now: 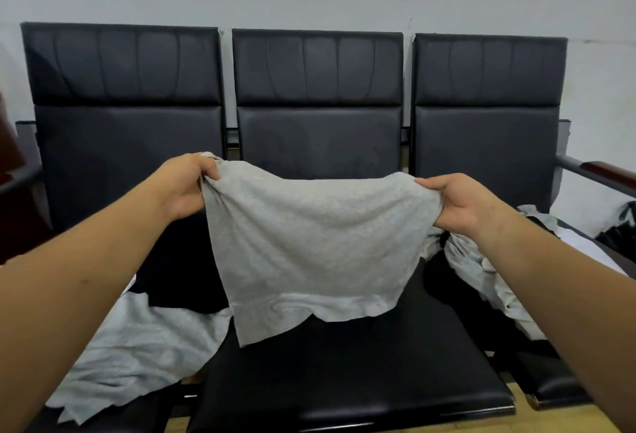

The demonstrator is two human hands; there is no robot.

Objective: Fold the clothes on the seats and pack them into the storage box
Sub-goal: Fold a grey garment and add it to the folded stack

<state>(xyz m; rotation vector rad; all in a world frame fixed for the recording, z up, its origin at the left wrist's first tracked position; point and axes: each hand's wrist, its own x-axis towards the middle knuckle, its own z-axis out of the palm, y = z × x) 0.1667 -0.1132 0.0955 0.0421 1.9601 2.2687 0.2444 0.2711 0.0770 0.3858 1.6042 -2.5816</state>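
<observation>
Holding a grey garment (309,243) stretched above the middle seat (344,364): left hand (186,185) and right hand (457,202) fingers clamped on its top corners. Folding step; next, lay flat. Storage box unseen.

Three joined black seats (344,381). On the left seat lie a grey cloth (137,346) and a black cloth (179,274); on the right seat, a grey-and-black heap (476,269).
</observation>
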